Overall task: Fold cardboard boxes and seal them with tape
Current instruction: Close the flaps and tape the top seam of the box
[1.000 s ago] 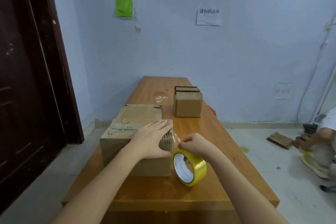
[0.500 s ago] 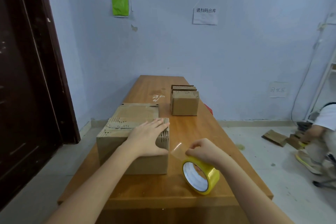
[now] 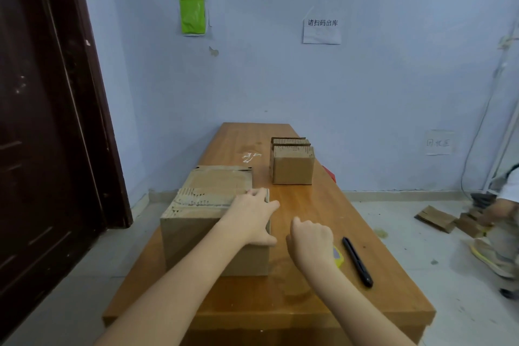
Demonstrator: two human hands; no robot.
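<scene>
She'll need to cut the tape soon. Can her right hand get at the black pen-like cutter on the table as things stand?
Probably yes. The black cutter lies bare on the table just right of the right hand, nothing between them, though the fingers seem curled round the yellow tape roll.

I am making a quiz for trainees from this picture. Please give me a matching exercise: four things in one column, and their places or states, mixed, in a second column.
Things:
1. left hand
2. black pen
3. small box
4. green sheet

Places or states:
A. stuck on the wall
B. lies on the table, right of the right hand
C. rests on the large box
D. stands far up the table

Pairs: 1-C, 2-B, 3-D, 4-A
</scene>
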